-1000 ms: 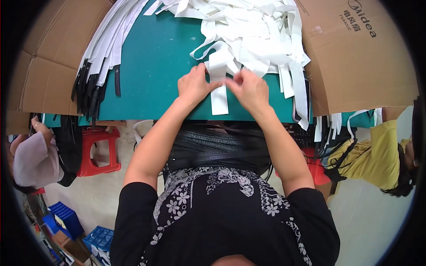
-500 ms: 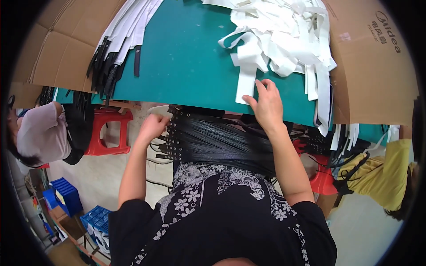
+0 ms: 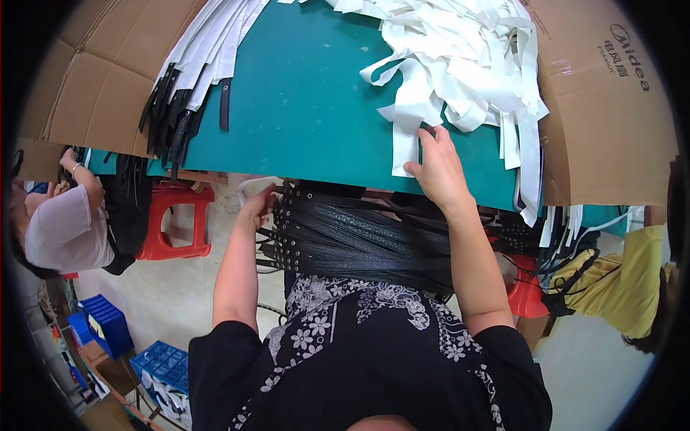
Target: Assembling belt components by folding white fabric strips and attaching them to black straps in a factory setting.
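A thick bundle of black straps with metal eyelets at the left ends lies across my lap. My left hand is at those ends, its fingers curled round the end of a black strap, partly hidden. On the green table's near edge, my right hand rests with thumb and fingers apart beside a white strip. Its thumb touches the strip's right edge near the bottom. The strip hangs out of a large tangled heap of white strips.
Cardboard boxes flank the green table. White strips with black strap ends lie at left. Two people sit nearby, left and right, beside red stools. Blue crates stand at lower left.
My left hand has shifted a little to the right and its fingers have turned toward the strap ends. My right hand and the white strip have moved slightly right. The left person's arm has risen.
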`<state>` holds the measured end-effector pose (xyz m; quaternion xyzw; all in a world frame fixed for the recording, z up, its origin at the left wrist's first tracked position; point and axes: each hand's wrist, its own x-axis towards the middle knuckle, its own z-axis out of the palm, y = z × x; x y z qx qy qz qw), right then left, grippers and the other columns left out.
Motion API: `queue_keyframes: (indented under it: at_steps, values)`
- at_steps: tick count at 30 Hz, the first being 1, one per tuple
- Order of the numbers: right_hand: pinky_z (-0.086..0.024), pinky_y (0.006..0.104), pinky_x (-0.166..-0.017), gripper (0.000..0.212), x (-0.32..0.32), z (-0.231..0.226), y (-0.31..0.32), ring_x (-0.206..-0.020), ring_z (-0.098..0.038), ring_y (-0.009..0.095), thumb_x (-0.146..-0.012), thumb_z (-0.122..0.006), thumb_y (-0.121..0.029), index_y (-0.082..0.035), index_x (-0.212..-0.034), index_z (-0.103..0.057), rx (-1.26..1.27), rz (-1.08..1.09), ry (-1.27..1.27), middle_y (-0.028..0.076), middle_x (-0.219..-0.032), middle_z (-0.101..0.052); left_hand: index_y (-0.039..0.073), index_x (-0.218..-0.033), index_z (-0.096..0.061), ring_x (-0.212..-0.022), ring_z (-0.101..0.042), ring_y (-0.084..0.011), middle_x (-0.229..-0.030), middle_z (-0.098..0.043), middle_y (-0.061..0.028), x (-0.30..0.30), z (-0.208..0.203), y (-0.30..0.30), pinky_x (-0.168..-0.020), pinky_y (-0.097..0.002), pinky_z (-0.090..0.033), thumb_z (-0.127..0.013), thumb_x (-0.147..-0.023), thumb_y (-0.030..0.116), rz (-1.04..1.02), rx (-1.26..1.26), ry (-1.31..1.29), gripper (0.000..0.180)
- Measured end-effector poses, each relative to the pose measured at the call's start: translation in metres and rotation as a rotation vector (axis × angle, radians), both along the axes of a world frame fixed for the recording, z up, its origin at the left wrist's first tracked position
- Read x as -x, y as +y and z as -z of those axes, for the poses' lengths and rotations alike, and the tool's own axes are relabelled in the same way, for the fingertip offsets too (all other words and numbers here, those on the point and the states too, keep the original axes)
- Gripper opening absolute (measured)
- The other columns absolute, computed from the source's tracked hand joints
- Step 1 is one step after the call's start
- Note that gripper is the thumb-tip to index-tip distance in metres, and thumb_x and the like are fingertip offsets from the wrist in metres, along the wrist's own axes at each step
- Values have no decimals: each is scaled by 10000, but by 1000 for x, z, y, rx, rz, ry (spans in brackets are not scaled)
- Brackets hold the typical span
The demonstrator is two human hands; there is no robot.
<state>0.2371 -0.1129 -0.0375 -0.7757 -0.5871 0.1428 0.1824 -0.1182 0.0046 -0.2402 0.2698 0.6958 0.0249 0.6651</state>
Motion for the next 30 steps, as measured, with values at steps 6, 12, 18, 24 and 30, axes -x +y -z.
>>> queue_keyframes:
  at_steps: [6,12,18,24,30]
  values:
    - [-304,382,-963,478,-20,4,6,-1121,-340,339,-631,-694,-90,-148,-1083,-547,-18,-212,158,156,-1199,-413,140,-961,-563,-449,-405,-64,-734,-556,25,-16,3,-3,-428,-237,-228,-507,-810,516,-133,-73,-238,409]
    - [-431,334,-768,154,-7,10,-6,-882,-523,269,-683,-622,-35,-111,-815,-646,-181,-280,46,88,-974,-547,115,-891,-576,-571,-503,-97,-740,-573,10,7,35,-16,-432,-242,-329,-598,-807,282,-247,-250,-14,188]
    - [-449,250,-664,145,-4,7,-21,-751,-552,139,-774,-570,-18,-83,-884,-638,-223,-28,665,41,-942,-561,35,-816,-421,-714,-535,-179,-776,-535,-89,-28,-90,-56,-678,-290,-454,-480,-807,1,-983,-788,-465,69]
    - [-448,216,-682,317,1,-3,-25,-790,-541,85,-786,-553,7,-57,-1096,-540,-73,2,1254,49,-1062,-494,14,-863,-502,-587,-398,-66,-663,-437,7,-116,-200,-88,-534,-186,-331,-501,-698,1,-141,-799,-862,166]
    - [-498,210,-526,488,9,-25,-43,-738,-553,112,-742,-614,13,-33,-1181,-405,-123,-15,1233,77,-1065,-374,84,-719,-532,-470,-294,-16,-584,-391,76,-177,-212,-92,-431,-185,-223,-618,-795,130,176,-164,-731,123]
